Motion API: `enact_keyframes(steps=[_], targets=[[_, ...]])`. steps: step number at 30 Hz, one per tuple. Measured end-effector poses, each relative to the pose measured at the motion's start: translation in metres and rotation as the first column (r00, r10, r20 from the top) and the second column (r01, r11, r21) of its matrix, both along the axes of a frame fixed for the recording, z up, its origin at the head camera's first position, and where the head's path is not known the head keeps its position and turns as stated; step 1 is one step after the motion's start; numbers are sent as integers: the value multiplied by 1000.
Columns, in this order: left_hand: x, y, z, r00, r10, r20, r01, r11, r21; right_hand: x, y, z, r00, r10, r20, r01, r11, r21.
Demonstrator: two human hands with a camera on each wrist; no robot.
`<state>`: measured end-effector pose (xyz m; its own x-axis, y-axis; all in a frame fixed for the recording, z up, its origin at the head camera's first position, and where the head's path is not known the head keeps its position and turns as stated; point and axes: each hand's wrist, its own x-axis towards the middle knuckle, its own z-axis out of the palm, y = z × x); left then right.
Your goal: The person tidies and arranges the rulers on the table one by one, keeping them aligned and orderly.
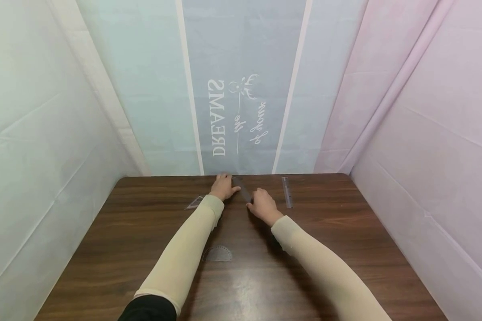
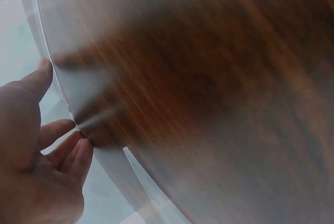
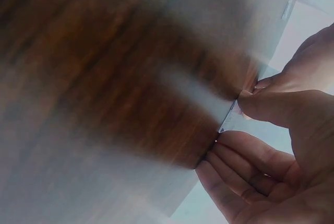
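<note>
A clear ruler [image 1: 243, 189] lies slantwise near the table's far edge, between the two hands. My right hand [image 1: 263, 205] has its thumb and index finger around the ruler's near end, fingertips down at the tabletop. To the left, my left hand [image 1: 223, 187] reaches to the far edge with fingers extended; its thumb points towards the ruler. In the left wrist view the left fingertips [image 2: 73, 125] touch down along the tabletop, spread apart from the thumb. The right thumb [image 3: 261, 105] shows apart from the curled fingers, a thin clear edge between them.
A second clear ruler [image 1: 287, 192] lies right of the right hand. Beside the left wrist is a clear set square [image 1: 194, 203], partly hidden by the sleeve. A clear protractor [image 1: 218, 254] lies nearer on the brown wooden table [image 1: 144, 249]. Fabric curtains [image 1: 241, 53] enclose three sides.
</note>
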<state>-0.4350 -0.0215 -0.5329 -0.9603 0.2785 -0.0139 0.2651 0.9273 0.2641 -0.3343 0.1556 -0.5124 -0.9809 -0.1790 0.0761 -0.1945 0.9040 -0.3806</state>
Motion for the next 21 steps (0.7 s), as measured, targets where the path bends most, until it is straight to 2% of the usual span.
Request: enact_keyframes(steps=[7,13,21], targets=[[13,2,9,999,27,-27,-27,999,26,0,0,-1,1000,-5,0,5,1000,-21],[15,2,8,999,35,-26,-34,999,42,0,0,-1,1000,-7,-1,7,1000,-19],[13,1,9,999,42,17,-43,994,101,1,1,0,1000,-5,-12,5,1000,-17]])
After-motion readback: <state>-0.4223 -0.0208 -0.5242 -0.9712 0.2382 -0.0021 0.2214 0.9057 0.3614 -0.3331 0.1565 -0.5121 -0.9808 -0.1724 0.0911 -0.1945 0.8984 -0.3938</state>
